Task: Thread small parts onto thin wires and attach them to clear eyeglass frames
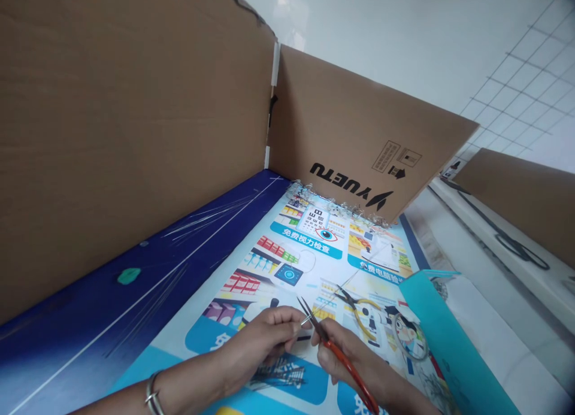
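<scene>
Near the bottom middle, my left hand (274,337) pinches a small, thin silvery piece (305,321). Close on its right, my right hand (348,352) holds pliers (344,361) with red-orange handles, their narrow dark jaws pointing up and left beside that piece. Below my left hand a pile of short metal pieces (281,374) lies on the printed sheet (305,265). Yellow-handled pliers (363,313) rest on the sheet beyond my right hand, with a coil of wire (409,337) to their right.
Cardboard panels stand at the left (135,121) and back (359,127). Thin wires (148,307) lie on the dark blue surface (85,349) at left, near a green lump (129,276). Tangled wire pieces (341,210) line the back panel's foot. A teal folded sheet (453,337) is at right.
</scene>
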A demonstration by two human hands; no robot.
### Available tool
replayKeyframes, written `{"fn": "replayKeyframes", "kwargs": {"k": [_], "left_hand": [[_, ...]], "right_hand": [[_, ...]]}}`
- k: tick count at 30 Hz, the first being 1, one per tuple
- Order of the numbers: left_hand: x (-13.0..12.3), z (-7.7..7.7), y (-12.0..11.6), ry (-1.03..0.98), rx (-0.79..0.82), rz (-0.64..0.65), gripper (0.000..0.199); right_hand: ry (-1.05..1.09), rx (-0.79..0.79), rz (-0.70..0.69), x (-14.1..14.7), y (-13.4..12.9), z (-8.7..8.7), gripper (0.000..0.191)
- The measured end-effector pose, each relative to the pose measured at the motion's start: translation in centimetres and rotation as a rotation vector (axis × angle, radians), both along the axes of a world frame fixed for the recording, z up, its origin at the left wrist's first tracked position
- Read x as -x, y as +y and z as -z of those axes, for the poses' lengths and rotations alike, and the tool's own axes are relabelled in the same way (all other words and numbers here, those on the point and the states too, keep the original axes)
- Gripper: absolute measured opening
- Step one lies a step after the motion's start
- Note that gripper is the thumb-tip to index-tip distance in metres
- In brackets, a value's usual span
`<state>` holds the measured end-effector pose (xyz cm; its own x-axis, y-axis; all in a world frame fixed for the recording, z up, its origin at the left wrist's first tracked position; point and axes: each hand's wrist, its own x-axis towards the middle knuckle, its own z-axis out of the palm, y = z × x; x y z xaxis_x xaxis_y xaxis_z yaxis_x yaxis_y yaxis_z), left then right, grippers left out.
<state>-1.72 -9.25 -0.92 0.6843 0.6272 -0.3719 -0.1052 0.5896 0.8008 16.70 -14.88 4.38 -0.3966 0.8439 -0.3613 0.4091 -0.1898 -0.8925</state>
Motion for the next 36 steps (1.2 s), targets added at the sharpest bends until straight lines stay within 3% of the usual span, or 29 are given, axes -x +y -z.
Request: {"fn": "replayKeyframes", "kwargs": {"k": [12, 17, 22, 27, 36], "left_hand": [[0.1, -0.1, 0.0, -0.008, 0.036, 0.024, 0.021], [-0.2, 1.1, -0.2, -0.006, 0.112, 0.024, 0.018], [-0.3, 2.3, 0.1, -0.014, 0.181, 0.023, 0.020], [-0.4, 2.7, 0.8, -0.014, 0.263, 0.010, 0.019], [-0.5, 3.3, 1.2, -0.008, 0.310, -0.019, 0.016]], "right_hand": [[-0.116, 0.077, 0.010, 0.3, 0.6, 0.3, 0.026], [-0.226, 0.239, -0.001, 0.1, 0.9, 0.8, 0.021], [-0.135, 0.351, 0.021, -0.4, 1.5, 2.3, 0.027], [-0.198, 0.534, 0.093, -0.1, 2.7, 3.1, 0.017], [-0.179, 0.680, 0.087, 0.0, 4.5, 4.0, 0.016]]}}
